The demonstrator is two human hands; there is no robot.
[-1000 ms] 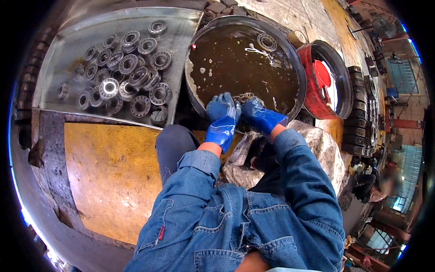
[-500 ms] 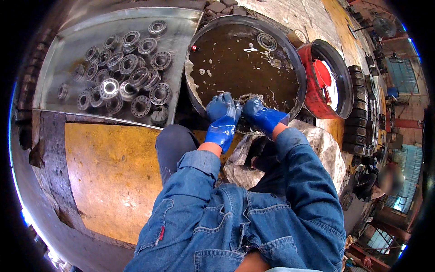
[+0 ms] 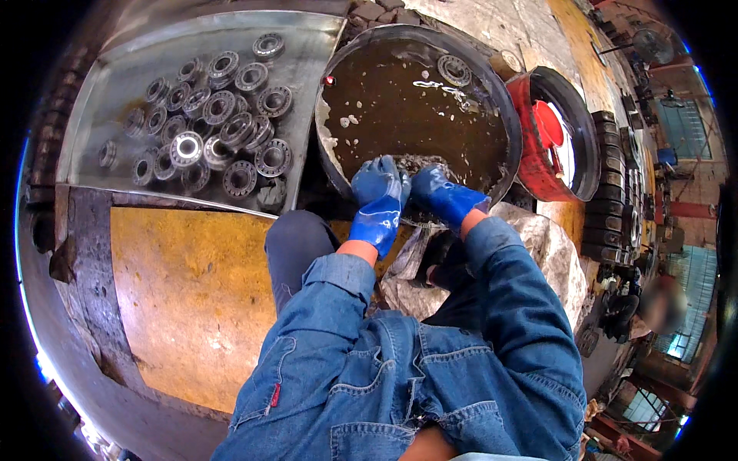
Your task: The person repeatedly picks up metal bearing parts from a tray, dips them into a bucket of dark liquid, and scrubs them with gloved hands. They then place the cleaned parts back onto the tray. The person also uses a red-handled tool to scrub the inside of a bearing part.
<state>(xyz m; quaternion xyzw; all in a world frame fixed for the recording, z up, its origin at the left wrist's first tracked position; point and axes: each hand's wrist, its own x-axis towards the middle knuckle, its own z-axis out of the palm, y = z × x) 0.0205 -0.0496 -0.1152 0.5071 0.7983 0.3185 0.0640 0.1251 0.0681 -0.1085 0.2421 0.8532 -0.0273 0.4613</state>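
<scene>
Both my hands wear blue rubber gloves and work side by side at the near rim of a round metal tub (image 3: 326,157) of brown liquid. My left hand (image 3: 377,184) is closed, its fingers curled forward over the liquid. Beside it on the right, my right hand (image 3: 438,190) is closed too, with the knuckles up. Just beyond the gloves a dark, bumpy, wet edge (image 3: 424,161) shows at the liquid's surface; the gloves cover the rest, so its kind is unclear. A roller bearing (image 3: 453,71) lies at the tub's far right side.
Left of the tub, a metal tray (image 3: 84,165) carries many roller bearings (image 3: 219,107). A red drum (image 3: 526,142) with a red scoop (image 3: 547,127) stands to the right. Near my left knee lies a yellow board (image 3: 192,292). Stacked dark rings (image 3: 607,177) stand farther right.
More of the dark, bumpy edge shows beyond my gloves, and the liquid's bright reflections have shifted. Both hands keep nearly the same place.
</scene>
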